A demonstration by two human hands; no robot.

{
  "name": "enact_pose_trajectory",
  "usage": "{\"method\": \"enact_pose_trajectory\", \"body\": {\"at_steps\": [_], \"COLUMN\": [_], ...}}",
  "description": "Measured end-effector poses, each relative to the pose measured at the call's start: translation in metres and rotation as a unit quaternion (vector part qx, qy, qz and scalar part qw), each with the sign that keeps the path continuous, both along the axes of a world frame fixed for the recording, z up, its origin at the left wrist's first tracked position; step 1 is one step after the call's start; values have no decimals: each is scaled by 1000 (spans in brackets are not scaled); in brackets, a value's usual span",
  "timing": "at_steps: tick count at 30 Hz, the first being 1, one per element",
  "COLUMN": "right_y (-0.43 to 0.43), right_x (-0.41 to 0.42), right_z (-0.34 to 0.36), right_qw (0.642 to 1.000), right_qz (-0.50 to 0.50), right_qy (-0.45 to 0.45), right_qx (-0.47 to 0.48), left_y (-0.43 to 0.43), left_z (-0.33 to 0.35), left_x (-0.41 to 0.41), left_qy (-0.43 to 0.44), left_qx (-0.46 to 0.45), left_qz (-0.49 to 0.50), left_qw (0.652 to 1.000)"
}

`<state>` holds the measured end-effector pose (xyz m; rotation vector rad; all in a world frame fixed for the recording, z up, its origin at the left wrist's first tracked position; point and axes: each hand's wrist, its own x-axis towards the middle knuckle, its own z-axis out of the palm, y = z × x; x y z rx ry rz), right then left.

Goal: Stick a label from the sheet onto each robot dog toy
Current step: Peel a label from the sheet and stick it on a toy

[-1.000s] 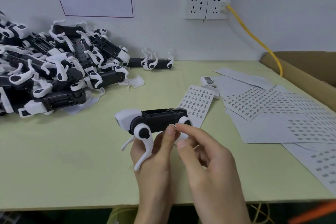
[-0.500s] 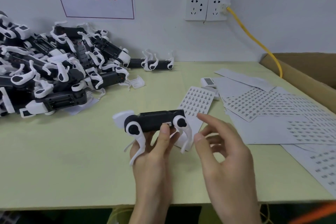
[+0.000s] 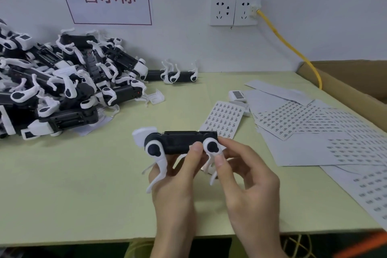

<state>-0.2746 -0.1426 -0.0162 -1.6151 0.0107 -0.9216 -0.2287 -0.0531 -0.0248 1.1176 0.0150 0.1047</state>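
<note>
A black and white robot dog toy [image 3: 180, 144] is held above the table, its white head to the left and legs hanging down. My left hand [image 3: 178, 186] grips it from below, thumb pressed on its black side. My right hand [image 3: 249, 178] holds its rear end, thumb and forefinger around the back hip joint. A small label sheet [image 3: 224, 118] lies just behind the toy. A big pile of robot dog toys [image 3: 58, 88] fills the left of the table.
More label sheets [image 3: 314, 132] spread over the right of the table, by a cardboard box [image 3: 351, 88]. One toy [image 3: 178, 76] lies alone at the wall. A yellow cable [image 3: 293, 50] runs from the wall socket. The table's front edge is close below my wrists.
My right hand was pressing on the toy's side, drew away with fingers apart, then came back and took hold of the toy's rear. The toy was tilted slightly in my left hand.
</note>
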Motion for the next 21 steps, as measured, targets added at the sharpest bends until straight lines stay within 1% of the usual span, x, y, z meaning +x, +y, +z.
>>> {"method": "enact_pose_trajectory", "body": {"at_steps": [3,7,12,15,21], "right_y": [0,-1,-2,-3,-4], "right_x": [0,0,-1,-1,-1], "right_z": [-2,-2,-1,-1,0], "right_qw": [1000,1000,1000,999,999], "right_qz": [13,17,16,13,15], "right_qy": [-3,-2,-8,-11,-11], "right_qx": [-4,11,25,42,47], "left_y": [-3,-4,-3,-3,-3], "left_z": [3,4,4,6,7], "left_x": [-1,-1,-2,-3,-3], "left_qy": [-27,-55,-59,-46,-48], "left_qx": [9,5,7,3,-2], "left_qz": [19,0,-17,-26,-41], "left_qw": [999,998,998,999,998]}}
